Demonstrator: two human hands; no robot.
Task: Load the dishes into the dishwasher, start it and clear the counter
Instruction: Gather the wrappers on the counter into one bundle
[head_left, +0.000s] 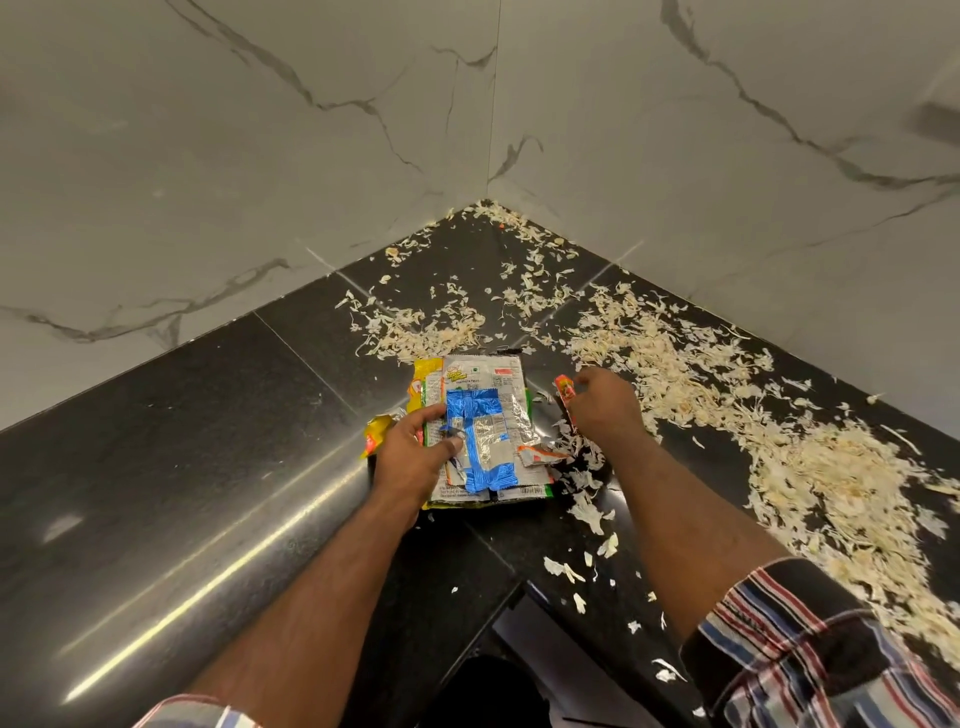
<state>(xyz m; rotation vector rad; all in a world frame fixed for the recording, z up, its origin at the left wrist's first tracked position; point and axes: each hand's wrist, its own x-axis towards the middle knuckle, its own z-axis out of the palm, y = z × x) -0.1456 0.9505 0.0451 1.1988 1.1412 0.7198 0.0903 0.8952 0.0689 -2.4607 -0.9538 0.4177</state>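
A stack of flattened snack wrappers (483, 426) lies on the black counter (208, 441) at the inner corner, just in front of the person. The top wrapper is silver foil with crumpled blue bands; yellow, green and white printed packets show beneath it, their edges fanned out. The left hand (410, 457) grips the stack's left edge, thumb curled over the top and fingers underneath. The right hand (602, 410), just right of the stack, pinches a small orange-red wrapper (565, 395) between curled fingers. Pale shredded scraps (727, 415) are strewn thickly across the counter's right arm and back toward the marble-patterned wall (260, 156). 2 striped sleeves show, the right sleeve (810, 649) rolled above the forearm.
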